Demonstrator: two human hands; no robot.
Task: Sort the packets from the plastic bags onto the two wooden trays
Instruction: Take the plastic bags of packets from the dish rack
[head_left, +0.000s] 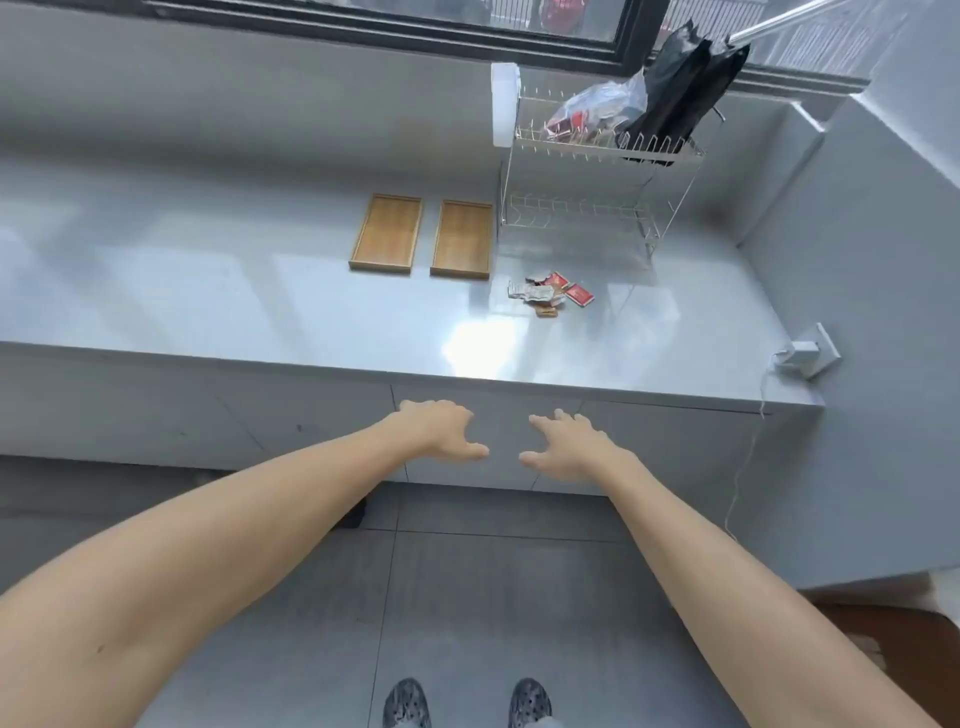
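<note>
Two empty wooden trays lie side by side on the grey counter, the left tray (387, 232) and the right tray (462, 239). To their right a small pile of red, silver and brown packets (550, 293) lies loose on the counter. A clear plastic bag (597, 111) with red packets rests on the top shelf of a wire rack, beside a black plastic bag (680, 98). My left hand (441, 428) and my right hand (569, 441) hover in front of the counter's front edge, below the top, fingers spread, holding nothing.
The two-tier wire rack (582, 208) stands at the back right of the counter (208, 291). A white container (505, 104) sits at the rack's left end. A wall socket with a white charger and cable (802, 356) is on the right wall.
</note>
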